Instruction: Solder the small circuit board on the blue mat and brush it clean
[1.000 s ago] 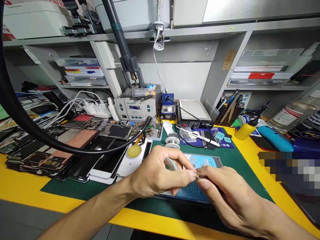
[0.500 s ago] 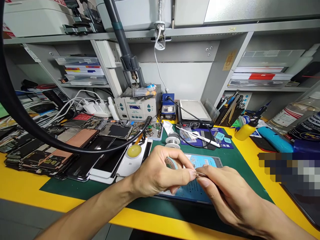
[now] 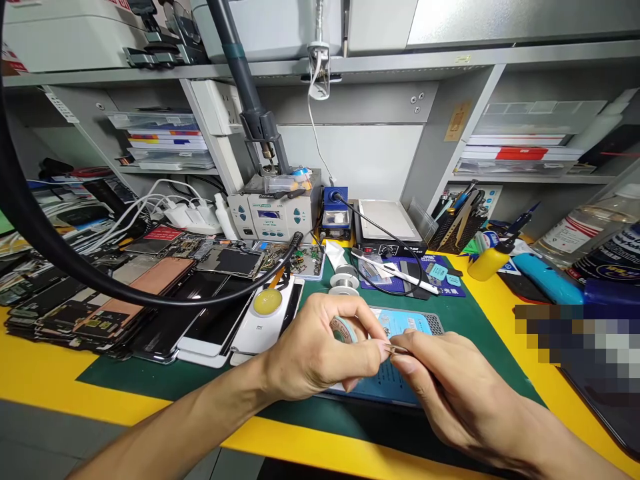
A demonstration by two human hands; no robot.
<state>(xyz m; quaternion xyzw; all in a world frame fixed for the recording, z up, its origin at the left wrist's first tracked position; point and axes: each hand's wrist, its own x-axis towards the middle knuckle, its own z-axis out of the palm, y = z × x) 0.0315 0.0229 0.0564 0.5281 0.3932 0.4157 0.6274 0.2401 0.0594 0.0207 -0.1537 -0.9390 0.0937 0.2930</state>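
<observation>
My left hand (image 3: 320, 347) is closed, its fingers curled round a small teal-rimmed spool of desoldering braid (image 3: 346, 327). Its thumb and forefinger pinch together at the tips. Opposite, my right hand (image 3: 450, 380) is closed on slim metal tweezers (image 3: 399, 349), mostly hidden inside the fingers. The tweezers' tips meet my left fingertips; whatever thin piece lies between them is too small to make out. Both hands are above a blue repair mat (image 3: 400, 321) with a metal perforated corner, partly covered by them.
Stacked phones and phone parts (image 3: 120, 300) fill the left. A solder wire spool (image 3: 345, 280) stands behind my left hand. A black cable (image 3: 165, 299) loops across the front left. Farther back are a rework station (image 3: 270, 217) and a hot plate (image 3: 390, 220); a yellow bottle (image 3: 487, 263) stands right.
My fingertips and the tweezers' tips have shifted very slightly left. The spool has turned a little in my left hand, showing more of its label. Both grips stay closed.
</observation>
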